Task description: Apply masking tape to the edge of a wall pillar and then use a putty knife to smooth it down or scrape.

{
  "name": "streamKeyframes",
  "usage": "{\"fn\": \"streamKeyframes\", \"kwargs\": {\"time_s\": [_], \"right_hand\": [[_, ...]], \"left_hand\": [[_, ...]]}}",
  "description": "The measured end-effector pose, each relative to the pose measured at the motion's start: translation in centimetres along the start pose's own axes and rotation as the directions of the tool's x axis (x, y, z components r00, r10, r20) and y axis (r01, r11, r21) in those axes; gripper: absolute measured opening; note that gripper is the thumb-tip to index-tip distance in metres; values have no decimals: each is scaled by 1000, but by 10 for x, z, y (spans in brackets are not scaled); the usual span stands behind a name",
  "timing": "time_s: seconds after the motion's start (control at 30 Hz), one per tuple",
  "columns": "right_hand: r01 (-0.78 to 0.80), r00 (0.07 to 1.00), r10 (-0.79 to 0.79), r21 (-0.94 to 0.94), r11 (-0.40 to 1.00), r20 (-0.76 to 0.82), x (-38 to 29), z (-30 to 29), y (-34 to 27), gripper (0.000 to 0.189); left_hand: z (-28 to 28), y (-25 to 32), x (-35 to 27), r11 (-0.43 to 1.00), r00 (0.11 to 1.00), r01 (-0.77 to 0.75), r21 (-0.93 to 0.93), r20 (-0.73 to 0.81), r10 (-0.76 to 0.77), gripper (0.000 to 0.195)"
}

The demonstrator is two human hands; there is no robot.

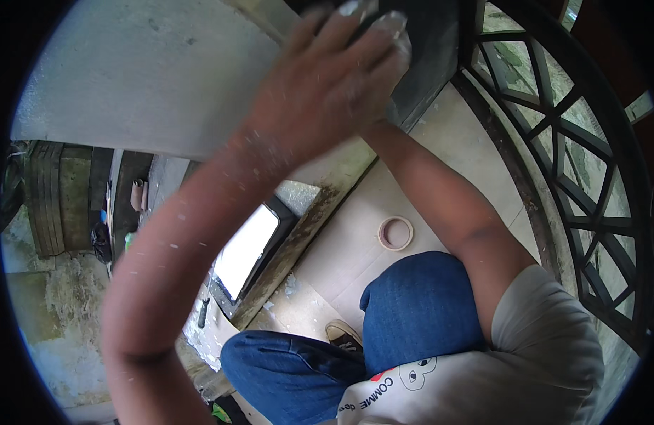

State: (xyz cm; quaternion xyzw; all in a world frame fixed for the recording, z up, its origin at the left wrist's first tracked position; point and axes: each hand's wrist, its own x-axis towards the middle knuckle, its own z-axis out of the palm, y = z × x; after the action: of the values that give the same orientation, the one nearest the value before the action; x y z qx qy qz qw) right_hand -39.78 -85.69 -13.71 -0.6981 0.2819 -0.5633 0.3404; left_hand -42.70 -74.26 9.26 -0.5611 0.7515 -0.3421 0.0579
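Note:
My left hand (pixel 332 85) is raised at the top of the view, blurred, with white residue on its fingertips and white specks along the forearm. Its curled fingers are beside a dark grey panel (pixel 433 48); I cannot tell whether they hold or touch anything. My right forearm (pixel 428 175) reaches up behind the left hand, which hides my right hand. A pale grey flat surface (pixel 146 69) spans the upper left. Below my hands, a roll of masking tape (pixel 395 233) lies flat on the tiled floor (pixel 343 265), near my bent knee.
A bright white panel in a black frame (pixel 250 252) sits beside a worn ledge (pixel 284 271). A dark-handled tool (pixel 203 313) lies nearby on a paint-spotted sheet. A dark lattice grille (pixel 560 127) curves along the right. Stacked boards (pixel 45 196) stand at the far left.

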Motion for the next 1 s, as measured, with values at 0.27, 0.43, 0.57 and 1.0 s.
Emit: {"fn": "streamKeyframes", "kwargs": {"time_s": [0.27, 0.43, 0.57, 1.0], "right_hand": [[-86, 945, 103, 68, 994, -309, 5, -37, -11, 46], [-268, 910, 226, 75, 961, 347, -36, -90, 5, 39], [252, 537, 419, -613, 749, 733, -130, -193, 76, 47], [158, 371, 563, -647, 746, 739, -129, -278, 34, 35]], "left_hand": [[95, 117, -75, 357, 554, 620, -698, 67, -830, 61], [124, 149, -41, 24, 164, 642, -767, 107, -981, 71], [129, 156, -27, -60, 125, 627, -777, 176, -976, 73], [216, 229, -70, -338, 111, 722, -603, 584, -804, 78]]}}
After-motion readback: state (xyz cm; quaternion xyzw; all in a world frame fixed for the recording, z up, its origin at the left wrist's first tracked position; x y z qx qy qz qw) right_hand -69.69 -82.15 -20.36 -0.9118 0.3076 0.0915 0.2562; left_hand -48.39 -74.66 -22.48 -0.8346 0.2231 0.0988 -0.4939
